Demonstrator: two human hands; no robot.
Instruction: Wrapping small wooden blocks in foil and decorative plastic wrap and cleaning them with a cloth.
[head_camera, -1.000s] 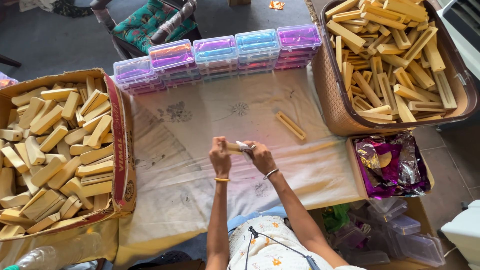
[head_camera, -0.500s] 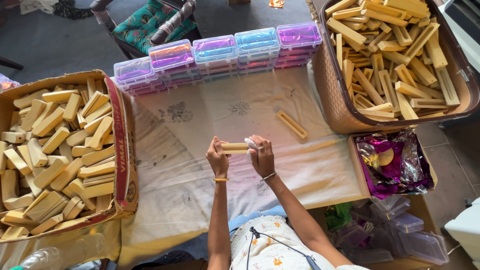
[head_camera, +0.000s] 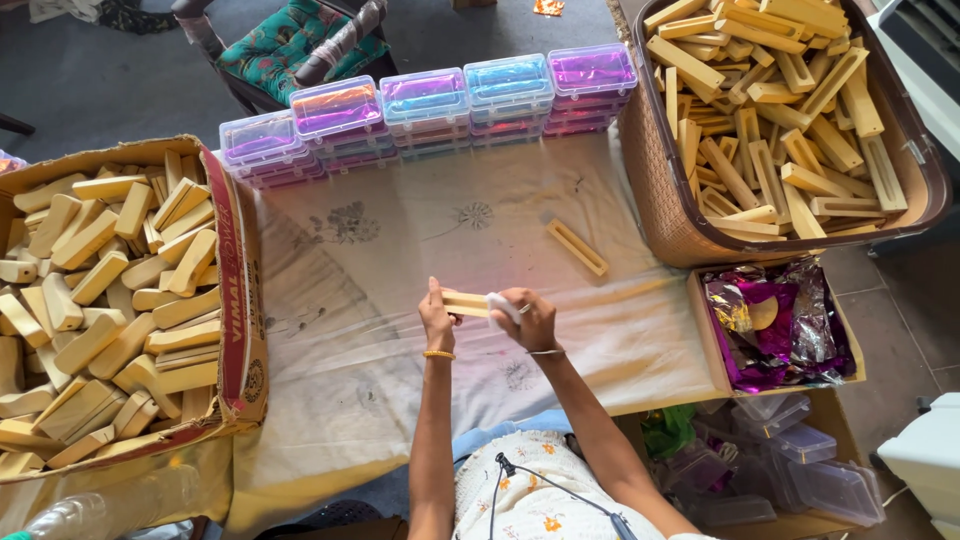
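Observation:
My left hand (head_camera: 436, 318) grips one end of a pale wooden block (head_camera: 466, 303) held level over the cream cloth (head_camera: 400, 260). My right hand (head_camera: 528, 317) pinches a small white wad (head_camera: 500, 307) against the block's other end. Another wooden block (head_camera: 577, 247) lies loose on the cloth, farther away and to the right.
A cardboard box (head_camera: 238, 290) full of wooden blocks sits at the left. A brown basket (head_camera: 665, 190) with several more stands at the upper right. Stacked clear plastic cases (head_camera: 430, 105) line the cloth's far edge. A small box of purple foil (head_camera: 775, 325) is at the right.
Both hands have shifted slightly toward me with the block. The right hand has slid along the block's end with the white wad.

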